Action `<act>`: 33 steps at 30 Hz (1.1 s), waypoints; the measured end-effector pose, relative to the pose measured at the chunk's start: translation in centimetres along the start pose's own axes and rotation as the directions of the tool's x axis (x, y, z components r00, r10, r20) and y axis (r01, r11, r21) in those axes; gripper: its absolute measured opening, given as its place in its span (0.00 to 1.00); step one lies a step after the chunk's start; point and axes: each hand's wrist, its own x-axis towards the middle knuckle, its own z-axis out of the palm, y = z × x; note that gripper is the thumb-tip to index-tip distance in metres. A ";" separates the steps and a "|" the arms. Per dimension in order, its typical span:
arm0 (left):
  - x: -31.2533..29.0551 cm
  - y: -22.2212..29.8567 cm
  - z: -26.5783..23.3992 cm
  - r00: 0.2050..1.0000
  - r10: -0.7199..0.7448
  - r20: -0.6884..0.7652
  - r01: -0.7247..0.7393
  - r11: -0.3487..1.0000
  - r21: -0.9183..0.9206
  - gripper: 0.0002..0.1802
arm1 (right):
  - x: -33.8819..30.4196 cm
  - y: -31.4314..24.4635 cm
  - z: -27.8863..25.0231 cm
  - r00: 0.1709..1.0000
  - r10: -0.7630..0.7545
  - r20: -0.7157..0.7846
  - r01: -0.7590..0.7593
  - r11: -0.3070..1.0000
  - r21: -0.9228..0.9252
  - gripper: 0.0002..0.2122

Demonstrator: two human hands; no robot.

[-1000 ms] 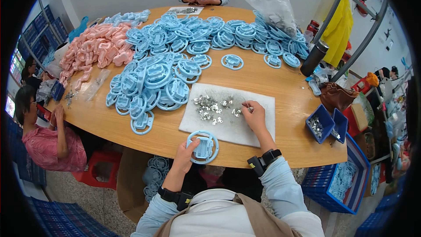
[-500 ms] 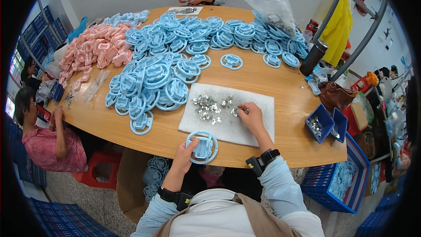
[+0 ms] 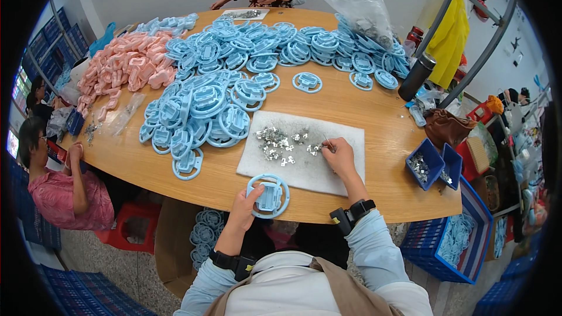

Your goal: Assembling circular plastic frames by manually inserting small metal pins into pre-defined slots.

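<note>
My left hand grips a round light-blue plastic ring part by its left side, thumb on top, at the table's near edge. A boxy centre with slots shows inside its ring. Over the right part of a white foam mat, my right hand is closed in a pinch. Something slim seems to be between the fingertips, too small to make out. Small silvery metal clips lie scattered on the mat, some just left of my right fingertips.
Heaped blue ring parts and pink plastic parts cover the far left. Two blue bins with metal pieces stand at the right, near a dark flask. A blue crate sits below. Co-workers sit across and at left.
My right hand has shifted slightly right and nearer, still pinched. The left hand holds the blue ring part much as before. The co-worker across has moved their hands apart.
</note>
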 end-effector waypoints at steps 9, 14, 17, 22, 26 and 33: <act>0.2 -0.4 -0.5 1.000 0.007 -0.005 -0.007 1.000 0.000 0.08 | -0.2 -0.8 -0.3 0.998 0.020 0.056 -0.019 1.000 -0.018 0.14; 0.2 -0.5 -0.6 1.000 0.018 -0.010 -0.018 1.000 0.013 0.08 | -0.6 -1.6 -0.7 0.997 0.010 0.083 -0.003 0.997 -0.080 0.17; 0.2 -0.5 -0.5 1.000 0.021 -0.013 -0.021 1.000 0.011 0.08 | -0.7 -1.7 -0.6 0.997 0.003 0.082 0.003 0.998 -0.068 0.16; 0.1 -0.4 -0.4 1.000 0.021 -0.010 -0.021 1.000 0.000 0.08 | -0.6 -1.3 -0.3 0.997 0.007 0.072 -0.006 1.000 -0.013 0.11; 0.0 -0.4 -0.5 1.000 0.029 -0.007 -0.029 1.000 0.012 0.08 | -0.7 -1.2 -0.2 0.998 0.016 0.059 -0.016 1.000 0.008 0.09; -0.3 -0.1 -0.1 1.000 0.025 -0.003 -0.025 1.000 0.011 0.08 | -0.6 -0.7 -0.1 1.000 0.002 0.030 -0.003 0.998 0.064 0.09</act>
